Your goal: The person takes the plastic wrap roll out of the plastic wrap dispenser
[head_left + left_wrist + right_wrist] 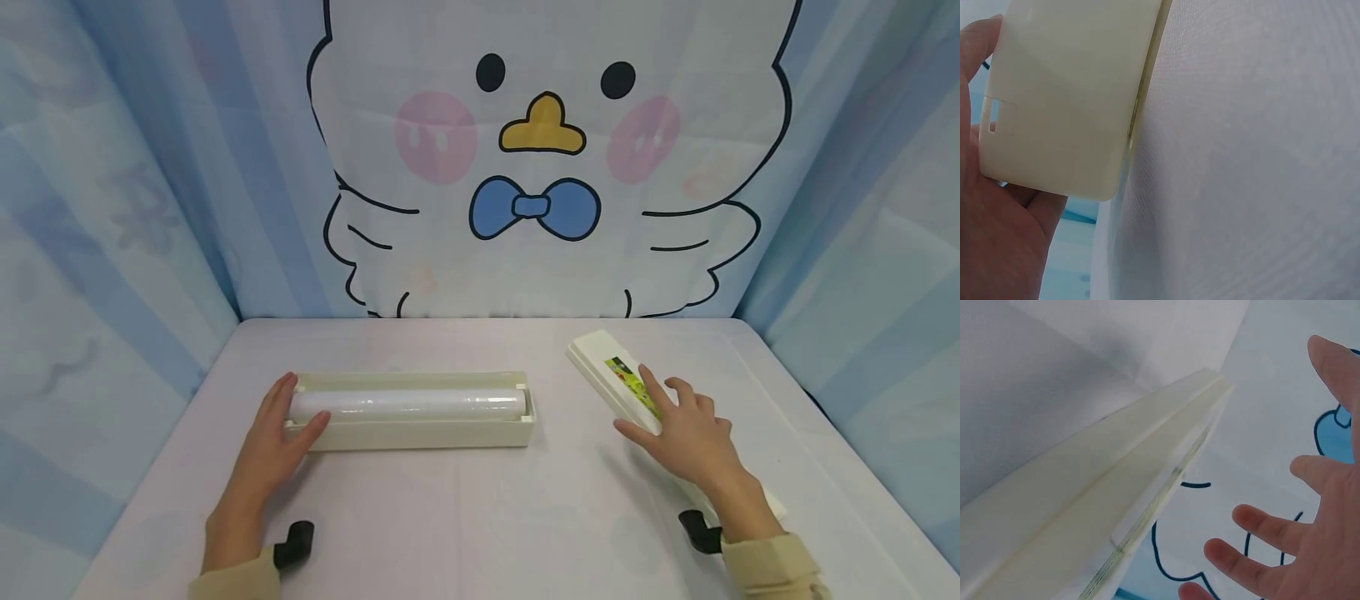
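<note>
with the left hand (273,442), grasping the left end of a long cream box (420,436), thumb toward the near side and fingers about the far left corner. in the left wrist view, seen close around that same end. set on the pale table (450,525), left of centre, lengthwise from side to side: the box, open at the top, with a shiny white roll (420,406) lying along it between its walls.

with the right hand (686,437), holding nothing: fingers spread and slightly bent, over a long cream lid (611,383). in the right wrist view, plainly apart from it. lying slantwise at the right of the table, well apart from the box, from far left to near right: the lid, bearing a green and yellow label (624,377).

at both wrists, beige sleeves (232,579) and black fittings (295,544). to either side, blue and white curtains (112,250); behind, a cloth printed with a large white bird (450,275), yellow beak (543,129) and blue bow tie (532,207) included.
</note>
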The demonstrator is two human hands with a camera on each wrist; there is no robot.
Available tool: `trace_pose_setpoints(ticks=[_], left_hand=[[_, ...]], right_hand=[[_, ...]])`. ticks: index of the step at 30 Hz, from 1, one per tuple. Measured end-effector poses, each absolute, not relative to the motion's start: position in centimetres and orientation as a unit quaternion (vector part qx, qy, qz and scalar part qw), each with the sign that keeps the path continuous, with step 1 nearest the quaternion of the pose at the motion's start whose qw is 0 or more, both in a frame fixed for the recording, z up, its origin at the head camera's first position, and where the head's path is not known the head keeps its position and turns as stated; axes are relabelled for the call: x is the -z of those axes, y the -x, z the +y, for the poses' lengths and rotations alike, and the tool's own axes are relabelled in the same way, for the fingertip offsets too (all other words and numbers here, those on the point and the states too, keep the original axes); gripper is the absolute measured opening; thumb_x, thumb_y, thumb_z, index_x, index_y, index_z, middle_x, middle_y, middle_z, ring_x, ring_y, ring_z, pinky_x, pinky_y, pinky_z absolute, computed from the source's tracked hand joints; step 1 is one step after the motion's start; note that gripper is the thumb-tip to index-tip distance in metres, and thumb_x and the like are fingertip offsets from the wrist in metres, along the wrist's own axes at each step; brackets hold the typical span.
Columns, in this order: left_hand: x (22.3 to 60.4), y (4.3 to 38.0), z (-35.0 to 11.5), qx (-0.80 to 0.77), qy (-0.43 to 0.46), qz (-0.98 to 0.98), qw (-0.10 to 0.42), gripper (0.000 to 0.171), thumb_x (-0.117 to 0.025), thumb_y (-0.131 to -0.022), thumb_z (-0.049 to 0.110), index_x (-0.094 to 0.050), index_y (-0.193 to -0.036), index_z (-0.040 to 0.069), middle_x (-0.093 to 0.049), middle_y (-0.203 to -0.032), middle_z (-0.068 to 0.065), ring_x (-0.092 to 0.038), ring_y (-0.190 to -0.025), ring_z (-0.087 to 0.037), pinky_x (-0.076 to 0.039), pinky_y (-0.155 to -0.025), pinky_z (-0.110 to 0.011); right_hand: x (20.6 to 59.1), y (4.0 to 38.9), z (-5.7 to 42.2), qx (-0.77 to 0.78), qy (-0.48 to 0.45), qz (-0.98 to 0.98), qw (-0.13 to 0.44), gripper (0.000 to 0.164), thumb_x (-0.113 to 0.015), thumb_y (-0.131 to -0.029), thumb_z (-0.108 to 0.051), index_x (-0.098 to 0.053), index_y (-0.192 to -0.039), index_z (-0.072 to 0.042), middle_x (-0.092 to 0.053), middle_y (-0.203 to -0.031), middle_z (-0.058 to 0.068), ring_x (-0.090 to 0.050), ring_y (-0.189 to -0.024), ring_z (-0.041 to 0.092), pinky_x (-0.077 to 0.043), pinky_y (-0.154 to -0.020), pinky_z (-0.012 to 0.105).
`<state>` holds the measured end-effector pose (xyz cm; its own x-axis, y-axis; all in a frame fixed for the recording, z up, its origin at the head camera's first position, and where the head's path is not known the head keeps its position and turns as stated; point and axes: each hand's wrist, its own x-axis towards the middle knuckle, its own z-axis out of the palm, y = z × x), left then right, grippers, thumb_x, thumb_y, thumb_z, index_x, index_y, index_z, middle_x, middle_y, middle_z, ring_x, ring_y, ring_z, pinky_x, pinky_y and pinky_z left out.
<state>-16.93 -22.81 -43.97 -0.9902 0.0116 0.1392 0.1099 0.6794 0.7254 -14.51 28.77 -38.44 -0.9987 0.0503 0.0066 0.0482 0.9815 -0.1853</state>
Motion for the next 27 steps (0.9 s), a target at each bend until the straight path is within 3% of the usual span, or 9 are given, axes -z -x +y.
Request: trace_pose_setpoints(ticks=[11, 27], left_hand=[[43.8, 16.8, -22.8, 0.398, 0.035, -0.915, 0.063, 0.087, -0.064, -0.099, 0.037, -0.016, -0.157, -0.007, -0.014, -0.162, -0.03, -0.013, -0.147, -0.05, -0.016, -0.115, -0.067], [43.5, 16.6, -22.7, 0.406, 0.03, -0.912, 0.054, 0.087, -0.063, -0.099, 0.038, -0.015, -0.158, -0.006, -0.012, -0.162, -0.029, -0.011, -0.148, -0.049, -0.015, -0.115, -0.066]], right_hand=[[37.9, 15.3, 26.8, -0.122, -0.002, -0.992, 0.031, 0.091, -0.063, -0.09, -0.062, -0.026, -0.161, -0.019, -0.032, -0.15, 0.028, -0.034, -0.128, 0.056, -0.038, -0.087, 0.072], [38.0, 16.1, 23.7, -0.149, -0.049, -0.986, 0.059, 0.083, -0.061, -0.093, -0.06, -0.03, -0.16, -0.022, -0.037, -0.151, 0.024, -0.037, -0.131, 0.053, -0.037, -0.091, 0.073]])
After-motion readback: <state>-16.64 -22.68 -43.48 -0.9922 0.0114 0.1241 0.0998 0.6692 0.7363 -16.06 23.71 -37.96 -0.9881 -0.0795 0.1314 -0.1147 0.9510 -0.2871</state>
